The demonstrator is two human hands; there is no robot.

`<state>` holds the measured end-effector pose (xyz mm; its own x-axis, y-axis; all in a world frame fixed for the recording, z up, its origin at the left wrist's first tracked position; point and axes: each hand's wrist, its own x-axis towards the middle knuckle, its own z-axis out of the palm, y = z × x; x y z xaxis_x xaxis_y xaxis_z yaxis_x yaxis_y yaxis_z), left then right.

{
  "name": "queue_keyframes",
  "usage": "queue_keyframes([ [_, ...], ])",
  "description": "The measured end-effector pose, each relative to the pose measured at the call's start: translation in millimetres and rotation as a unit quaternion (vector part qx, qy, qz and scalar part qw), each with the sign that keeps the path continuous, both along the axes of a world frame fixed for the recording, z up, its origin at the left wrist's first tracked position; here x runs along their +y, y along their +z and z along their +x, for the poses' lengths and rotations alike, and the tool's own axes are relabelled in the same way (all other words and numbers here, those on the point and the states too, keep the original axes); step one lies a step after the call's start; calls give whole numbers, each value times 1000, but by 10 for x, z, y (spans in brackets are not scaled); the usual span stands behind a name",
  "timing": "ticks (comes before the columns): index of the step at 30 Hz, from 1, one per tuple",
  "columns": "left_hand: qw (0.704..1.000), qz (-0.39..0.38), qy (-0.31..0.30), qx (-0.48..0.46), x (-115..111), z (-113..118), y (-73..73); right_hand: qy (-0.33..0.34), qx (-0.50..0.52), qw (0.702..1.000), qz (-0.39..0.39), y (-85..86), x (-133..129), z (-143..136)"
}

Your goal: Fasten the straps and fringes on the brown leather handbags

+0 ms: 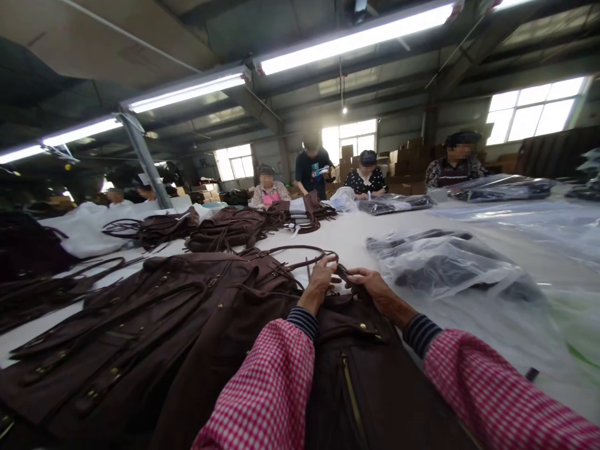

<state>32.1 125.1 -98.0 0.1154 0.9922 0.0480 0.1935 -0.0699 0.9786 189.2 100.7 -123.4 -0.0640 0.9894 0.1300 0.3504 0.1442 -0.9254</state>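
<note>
A dark brown bag (375, 381) with a brass zipper lies in front of me, beneath my forearms. At its far end my left hand (322, 278) is closed around the bag's strap (344, 272). My right hand (372, 286) pinches the same strap a little to the right, thumb and fingers together. The two hands are close but apart. More brown bags (178, 325) with long handles and brass fittings overlap to the left. A looped handle (293, 248) arches just beyond my left hand.
Clear plastic-wrapped dark goods (440, 265) lie to the right on the white table (349, 228). Piles of brown bags (229, 228) and white plastic (94, 228) stand at the far left. Several people are across the table, among them a person in a polka-dot top (365, 181).
</note>
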Motion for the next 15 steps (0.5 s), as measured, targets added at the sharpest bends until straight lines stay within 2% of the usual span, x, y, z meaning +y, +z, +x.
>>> queue_keyframes([
  [4,999,22,-34,-16,-9,18,3,4,-47,997,55,38,-4,-23],
  [6,999,34,-28,-18,-5,33,-8,-38,-80,991,99,79,-22,-47],
  [9,998,49,-10,-27,19,39,-28,-89,-166,961,202,201,-52,-99],
  [11,998,55,0,-31,44,27,-40,-43,-240,939,241,308,-46,-133],
  [13,998,57,17,-32,69,8,-53,23,-292,929,226,406,-9,-152],
  [15,997,56,38,-29,86,-14,-63,50,-321,925,196,471,45,-141],
])
